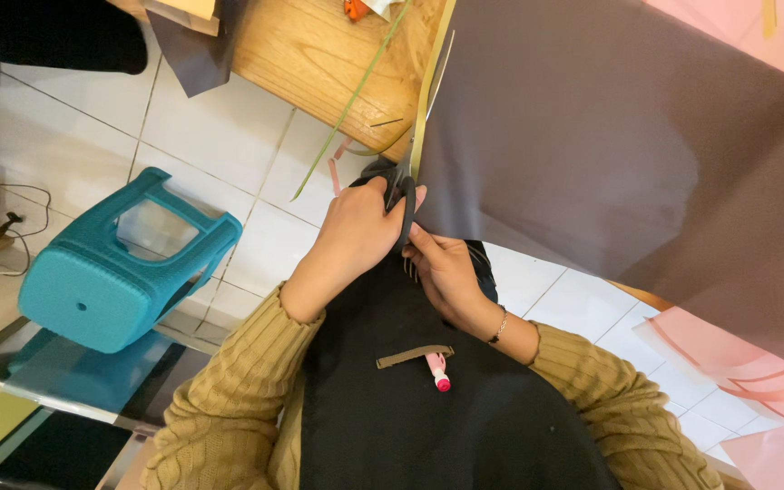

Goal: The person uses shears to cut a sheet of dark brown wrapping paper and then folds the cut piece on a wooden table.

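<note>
A large grey paper sheet (610,145) hangs in front of me and covers the upper right of the view. My left hand (351,231) is closed around the black handles of a pair of scissors (403,195), whose blades run up along the sheet's left edge, where a narrow olive strip (428,82) is coming away. My right hand (442,272), with a bracelet at the wrist, pinches the sheet's lower left corner just below the scissors. A small olive paper strip (415,356) and a pink-capped pen (437,372) lie on my black lap.
A teal plastic stool (120,272) lies on its side on the white tiled floor at left. A wooden table (319,54) is ahead, with a thin green strip (347,109) hanging off it. Pink sheets (755,372) sit at lower right, shiny foil sheets (38,399) at lower left.
</note>
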